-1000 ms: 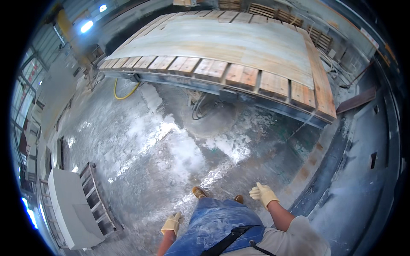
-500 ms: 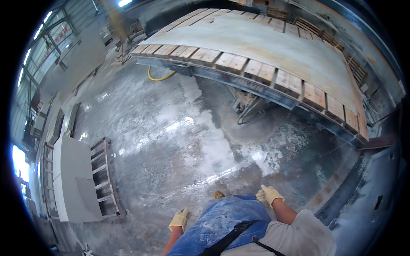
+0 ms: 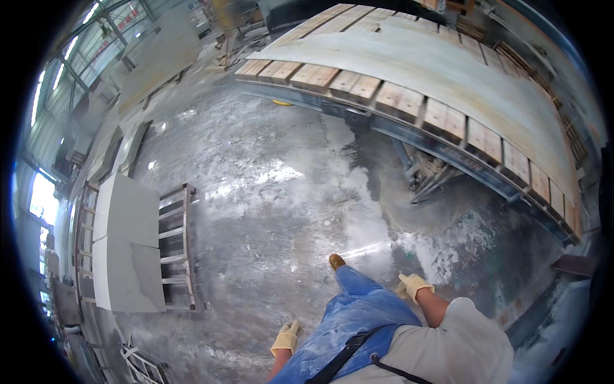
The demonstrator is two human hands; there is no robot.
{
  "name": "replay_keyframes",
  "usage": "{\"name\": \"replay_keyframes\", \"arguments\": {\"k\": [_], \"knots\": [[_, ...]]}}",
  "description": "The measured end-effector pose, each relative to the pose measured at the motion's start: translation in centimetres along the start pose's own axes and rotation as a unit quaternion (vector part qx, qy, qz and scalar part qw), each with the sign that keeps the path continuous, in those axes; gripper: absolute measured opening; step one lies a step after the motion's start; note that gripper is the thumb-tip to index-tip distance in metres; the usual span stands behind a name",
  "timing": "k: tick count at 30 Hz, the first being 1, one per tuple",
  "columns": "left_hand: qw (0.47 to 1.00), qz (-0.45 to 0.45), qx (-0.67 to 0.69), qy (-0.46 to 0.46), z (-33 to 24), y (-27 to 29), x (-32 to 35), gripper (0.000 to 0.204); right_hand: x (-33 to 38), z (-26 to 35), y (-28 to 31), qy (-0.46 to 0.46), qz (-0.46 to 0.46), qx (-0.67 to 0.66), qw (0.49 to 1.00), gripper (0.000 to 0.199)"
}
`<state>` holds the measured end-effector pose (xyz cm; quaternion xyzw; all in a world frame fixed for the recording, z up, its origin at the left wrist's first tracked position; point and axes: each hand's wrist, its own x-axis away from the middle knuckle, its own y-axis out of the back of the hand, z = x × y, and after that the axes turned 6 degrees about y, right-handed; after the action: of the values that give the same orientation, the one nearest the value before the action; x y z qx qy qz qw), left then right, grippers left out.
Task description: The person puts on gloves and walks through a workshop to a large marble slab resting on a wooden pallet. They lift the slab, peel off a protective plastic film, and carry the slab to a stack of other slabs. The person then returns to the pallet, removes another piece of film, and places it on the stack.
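My left hand (image 3: 285, 338) hangs low beside the blue apron (image 3: 368, 306), in a pale yellow glove. Its fingers are apart and nothing is in them. On the other side of the apron is my right hand (image 3: 416, 287), gloved the same way. Its fingers are loosely parted and I see nothing held. Neither hand touches anything but its glove. A brown shoe (image 3: 337, 261) shows past the apron's lower edge, on the wet grey floor (image 3: 268, 224).
A large pale slab (image 3: 441, 61) lies on wooden planks (image 3: 400, 102) of a metal-framed table at the upper right, with a linkage (image 3: 432, 176) beneath. At left, pale slabs (image 3: 131, 275) rest on a slatted metal rack (image 3: 187, 249). A metal frame (image 3: 144, 365) stands lower left.
My view has shifted: the table appears further right, and the rack sits further right and higher. The shoe now extends further from the apron. Both hands stay low at my sides.
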<state>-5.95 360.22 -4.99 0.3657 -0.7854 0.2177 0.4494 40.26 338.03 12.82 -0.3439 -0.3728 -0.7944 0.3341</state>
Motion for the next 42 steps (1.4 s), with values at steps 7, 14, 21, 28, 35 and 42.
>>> {"name": "replay_keyframes", "arguments": {"k": [7,14,21,28,35,42], "knots": [[0.893,-0.109,-0.353,-0.257,-10.7,4.9,4.4,0.046,-7.1,17.0,-5.0,0.101,0.035,0.460,0.882,0.043],[0.988,-0.118,0.095,0.034,-15.1,10.8,2.0,0.050,-15.7,33.7,-18.2,0.212,0.139,0.239,0.938,0.065],[0.995,-0.092,-0.007,0.031,-20.4,21.6,-5.6,0.051,-14.9,43.5,-27.4,0.141,0.143,0.152,0.968,0.060],[0.996,-0.085,-0.040,-0.006,-24.3,39.4,-13.0,0.052,-15.5,41.2,-36.9,0.109,0.080,-0.071,0.988,0.054],[0.991,-0.111,0.053,-0.047,-36.2,53.0,-16.5,0.053,-11.0,46.5,-45.3,0.149,0.060,-0.180,0.971,0.053],[0.992,-0.069,0.001,-0.107,-48.2,54.3,-20.4,0.057,-9.9,57.4,-49.8,0.234,0.169,-0.226,0.930,0.039]]}}
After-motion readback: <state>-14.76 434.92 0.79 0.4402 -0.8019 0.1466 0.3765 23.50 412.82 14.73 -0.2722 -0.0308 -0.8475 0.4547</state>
